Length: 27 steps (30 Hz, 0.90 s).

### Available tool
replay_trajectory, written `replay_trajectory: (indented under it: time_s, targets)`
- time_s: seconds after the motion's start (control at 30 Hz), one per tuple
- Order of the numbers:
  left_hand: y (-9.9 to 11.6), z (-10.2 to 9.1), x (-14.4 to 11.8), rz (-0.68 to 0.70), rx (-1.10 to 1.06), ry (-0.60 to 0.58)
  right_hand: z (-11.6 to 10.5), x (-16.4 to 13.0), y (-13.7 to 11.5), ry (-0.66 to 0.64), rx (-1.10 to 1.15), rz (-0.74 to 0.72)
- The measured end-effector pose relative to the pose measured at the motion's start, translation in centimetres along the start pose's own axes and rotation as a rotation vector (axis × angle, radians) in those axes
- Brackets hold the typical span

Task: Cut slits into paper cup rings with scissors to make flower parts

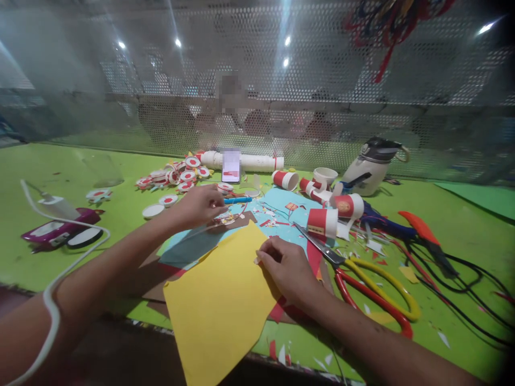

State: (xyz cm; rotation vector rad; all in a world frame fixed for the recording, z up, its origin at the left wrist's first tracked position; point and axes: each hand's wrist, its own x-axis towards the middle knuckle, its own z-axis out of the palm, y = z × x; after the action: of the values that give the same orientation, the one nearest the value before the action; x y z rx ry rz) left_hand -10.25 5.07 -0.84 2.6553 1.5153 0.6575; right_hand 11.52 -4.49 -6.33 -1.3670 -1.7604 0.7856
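A yellow paper sheet lies in front of me, hanging over the near edge of the green table. My right hand rests on its right edge, fingers curled, pinching a tiny scrap. My left hand reaches forward and closes on a small red-and-white paper piece beside a blue pen. Under the yellow sheet lie light blue paper, brown card and red paper.
Red-and-yellow scissors lie to the right, with a blue-orange tool and black cables beyond. Red-and-white paper cups, round badges, a phone, a white tube, a bottle. A purple device with white cable lies left. A perforated screen stands behind.
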Motion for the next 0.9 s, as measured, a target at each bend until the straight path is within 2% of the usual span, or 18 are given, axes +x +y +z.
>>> replay_trajectory:
  time_s: [0.17, 0.27, 0.37, 0.47, 0.57, 0.67, 0.9]
  targets:
    - [-0.4, 2.5, 3.3, -0.036, -0.040, -0.229, 0.0, 0.1, 0.0, 0.011, -0.009, -0.020]
    - [-1.2, 3.4, 4.3, -0.036, -0.012, -0.153, 0.0, 0.1, 0.1, 0.014, -0.011, -0.032]
    - [-1.1, 3.6, 4.3, 0.071, 0.065, -0.056, 0.0, 0.2, 0.3, 0.012, -0.007, -0.042]
    - [-0.5, 3.7, 4.1, 0.236, 0.132, -0.162, 0.0, 0.2, 0.4, 0.013, -0.006, -0.050]
    - [-0.1, 3.7, 4.3, 0.317, 0.179, -0.275, -0.1, 0.2, 0.4, 0.015, -0.007, -0.046]
    - [0.0, 3.6, 4.8, 0.327, 0.211, -0.332, -0.1, 0.2, 0.3, 0.015, -0.009, -0.039]
    - [0.1, 3.4, 5.7, 0.273, 0.072, -0.419, -0.1, 0.3, 0.4, 0.012, 0.003, -0.039]
